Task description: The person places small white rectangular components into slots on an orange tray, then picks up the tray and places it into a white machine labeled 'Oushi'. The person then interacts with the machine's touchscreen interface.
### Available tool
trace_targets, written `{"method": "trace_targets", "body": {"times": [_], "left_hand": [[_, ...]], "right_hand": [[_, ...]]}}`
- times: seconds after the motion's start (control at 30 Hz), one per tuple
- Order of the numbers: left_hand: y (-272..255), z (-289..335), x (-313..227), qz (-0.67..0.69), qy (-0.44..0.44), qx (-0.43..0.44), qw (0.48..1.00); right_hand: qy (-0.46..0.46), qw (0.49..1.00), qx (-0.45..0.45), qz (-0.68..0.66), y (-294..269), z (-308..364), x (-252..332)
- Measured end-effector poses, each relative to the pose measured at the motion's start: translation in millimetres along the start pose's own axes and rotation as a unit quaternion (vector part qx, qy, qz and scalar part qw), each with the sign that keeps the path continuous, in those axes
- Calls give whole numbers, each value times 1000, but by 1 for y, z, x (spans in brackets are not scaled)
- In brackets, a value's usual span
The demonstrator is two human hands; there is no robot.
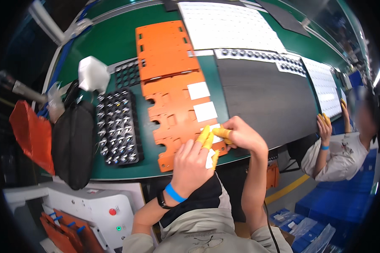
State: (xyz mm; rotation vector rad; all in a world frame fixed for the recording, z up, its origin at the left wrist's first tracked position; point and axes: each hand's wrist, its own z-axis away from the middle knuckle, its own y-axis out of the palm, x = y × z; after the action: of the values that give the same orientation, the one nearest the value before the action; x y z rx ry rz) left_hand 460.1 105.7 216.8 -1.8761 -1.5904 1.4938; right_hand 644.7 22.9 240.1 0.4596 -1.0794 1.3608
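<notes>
My left hand (194,158), with yellow finger cots on it, reaches over the near end of an open orange fixture (171,122). Between its thumb and fingers shows a white piece (210,159), partly hidden. The same hand's fingertips touch a white square (217,138) lying on the fixture. From the right, my right hand (242,135) pinches at that square's edge, also with yellow finger cots; its fingertips partly cover the contact. Farther up the fixture lie two more white squares, an upper one (198,90) and a lower one (205,111).
Left of the fixture stands a black tray (119,126) of shiny round parts, with a white container (93,74) behind. A dark mat (266,99) lies right, below white sheets (230,27) and a row of round parts (257,55). A co-worker (340,152) sits at right.
</notes>
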Motion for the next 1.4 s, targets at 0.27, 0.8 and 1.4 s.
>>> {"method": "trace_targets", "body": {"times": [0.27,0.8,1.4], "left_hand": [[-49,44,15,603,-223,-100,759],[-115,139,36,812,-291,-239,446],[-96,136,37,708,-341,-289,547]], "right_hand": [[39,979,-178,90,27,23,24],[-412,862,-243,169,218,-50,107],[-395,832,-268,285,242,-55,122]]}}
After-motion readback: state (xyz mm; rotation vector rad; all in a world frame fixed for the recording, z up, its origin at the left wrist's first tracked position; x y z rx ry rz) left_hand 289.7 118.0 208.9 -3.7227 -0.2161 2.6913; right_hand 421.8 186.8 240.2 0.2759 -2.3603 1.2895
